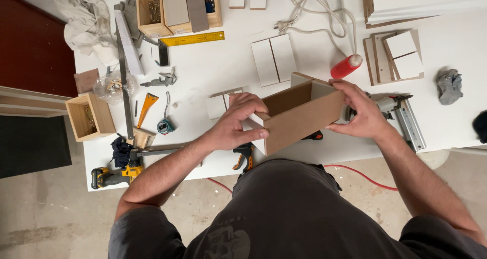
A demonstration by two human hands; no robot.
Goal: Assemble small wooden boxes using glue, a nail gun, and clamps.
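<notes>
The open wooden box (pixel 299 112), a small box of brown board with pale inner faces, is held up over the near edge of the tabletop (pixel 213 76), tilted so its open side faces away and up. The left hand (pixel 238 122) is clamped on its left end, fingers curled over the end panel, thumb below. The right hand (pixel 360 112) is clamped on the right end, fingers wrapped over the top corner.

The panels look only loosely joined; if either grip eases or squeezes unevenly, a side could shift out of square or drop off, likely onto the floor, since the box hangs past the near edge.

Just behind the right hand lies a nail gun (pixel 401 117), and a red glue bottle (pixel 346 66) lies on its side beyond the box; a swing of the box could knock either. A red cable (pixel 362 175) hangs below the near edge and could snag. An orange-handled clamp (pixel 244 156) sits at the near edge under the left wrist. Farther left are a tape measure (pixel 165 126), a yellow drill (pixel 114 175) at the near left corner and a small finished wooden box (pixel 90 117) near the left edge.
</notes>
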